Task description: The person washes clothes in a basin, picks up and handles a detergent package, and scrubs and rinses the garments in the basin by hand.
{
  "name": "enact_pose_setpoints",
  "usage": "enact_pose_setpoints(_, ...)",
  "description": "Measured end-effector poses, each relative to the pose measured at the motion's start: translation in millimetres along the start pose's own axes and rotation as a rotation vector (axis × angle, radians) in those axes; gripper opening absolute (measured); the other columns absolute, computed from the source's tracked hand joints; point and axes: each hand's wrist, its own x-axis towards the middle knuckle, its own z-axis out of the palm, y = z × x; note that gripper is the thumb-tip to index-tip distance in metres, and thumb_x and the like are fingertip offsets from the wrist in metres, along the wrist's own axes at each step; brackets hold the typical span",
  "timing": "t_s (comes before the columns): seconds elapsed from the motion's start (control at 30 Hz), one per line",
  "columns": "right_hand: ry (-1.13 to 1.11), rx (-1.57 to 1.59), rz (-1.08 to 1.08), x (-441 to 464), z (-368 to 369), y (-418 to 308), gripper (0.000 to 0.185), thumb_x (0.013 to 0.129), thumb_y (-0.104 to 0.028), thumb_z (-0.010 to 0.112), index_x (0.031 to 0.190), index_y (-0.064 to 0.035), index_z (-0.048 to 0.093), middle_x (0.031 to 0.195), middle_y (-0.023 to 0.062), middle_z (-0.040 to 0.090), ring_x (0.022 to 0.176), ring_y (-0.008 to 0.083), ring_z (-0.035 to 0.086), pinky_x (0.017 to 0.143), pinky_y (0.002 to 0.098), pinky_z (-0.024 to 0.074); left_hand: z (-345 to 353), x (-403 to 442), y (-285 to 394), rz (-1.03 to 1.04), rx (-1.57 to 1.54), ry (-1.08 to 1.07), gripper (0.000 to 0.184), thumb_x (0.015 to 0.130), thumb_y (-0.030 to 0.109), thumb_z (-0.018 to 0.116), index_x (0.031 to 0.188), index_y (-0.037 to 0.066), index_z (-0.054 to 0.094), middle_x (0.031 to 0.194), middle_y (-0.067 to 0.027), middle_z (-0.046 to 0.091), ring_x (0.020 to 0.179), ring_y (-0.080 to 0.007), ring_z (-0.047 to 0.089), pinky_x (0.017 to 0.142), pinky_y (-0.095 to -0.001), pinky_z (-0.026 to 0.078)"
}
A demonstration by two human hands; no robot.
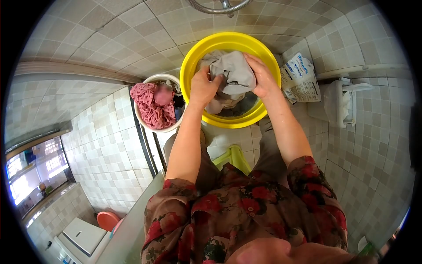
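Note:
A yellow basin (235,123) holds wet grey cloth and some water. Over it, my left hand (205,87) grips the near-left edge of a light grey cloth (235,70), with thumb and fingers closed on the fabric. My right hand (261,75) is wrapped round the right side of the same cloth, its fingers along the top right edge. The cloth is bunched between both hands. More beige and grey fabric (222,104) lies below it in the basin, partly hidden.
Left of the basin, a white bucket (154,128) holds pink patterned cloth (154,108) and darker pieces. A printed bag (303,79) and a lidded bin (347,103) are at the right. A green stool (235,157) is between the legs; a shower hose (215,9) hangs above.

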Motion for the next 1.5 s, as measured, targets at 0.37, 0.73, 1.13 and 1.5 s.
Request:
enact_pose_setpoints(0.37,0.01,-1.511,-0.453,-4,-22,3,0.036,0.084,-0.028,0.064,0.107,-0.0004,0.058,0.1,0.0167,0.063,0.088,0.0267,0.063,0.078,0.0333,0.0488,-6,-11,22,-0.332,-1.141,-0.04,0.018,0.093,0.019,0.056,0.096,0.004,0.064,0.086,-0.0043,0.067,0.072,-0.0129,0.062,0.066,-0.0269,0.051)
enact_pose_setpoints(0.73,-0.068,-1.389,-0.178,-10,-24,16,0.036,0.071,-0.009,0.063,0.105,0.0024,0.06,0.094,0.0191,0.066,0.088,0.0313,0.064,0.081,0.0342,0.0485,2,-31,31,-0.122,-1.153,-0.117,0.016,0.092,0.019,0.057,0.097,0.005,0.064,0.088,-0.0028,0.067,0.077,-0.0116,0.062,0.071,-0.0263,0.051)
enact_pose_setpoints(1.13,0.062,-1.25,-0.25,-5,-36,-11,0.031,0.077,0.003,0.056,0.108,0.002,0.058,0.074,0.0042,0.059,0.063,0.0104,0.055,0.06,0.0236,0.0452,-7,-39,52,-0.107,-1.199,-0.099,0.033,0.086,0.008,0.06,0.117,0.0,0.054,0.113,-0.0117,0.061,0.102,-0.0215,0.06,0.09,-0.0366,0.048)
enact_pose_setpoints(1.5,0.267,-0.438,-0.408,6,-24,-21,0.013,0.083,-0.008,0.048,0.088,-0.0025,0.059,0.078,0.0008,0.053,0.066,0.0116,0.047,0.063,0.0232,0.0412,-7,-8,33,-0.144,-0.953,-0.151,0.021,0.081,0.0,0.064,0.102,0.004,0.065,0.094,-0.0024,0.065,0.086,-0.0098,0.059,0.077,-0.0254,0.048)
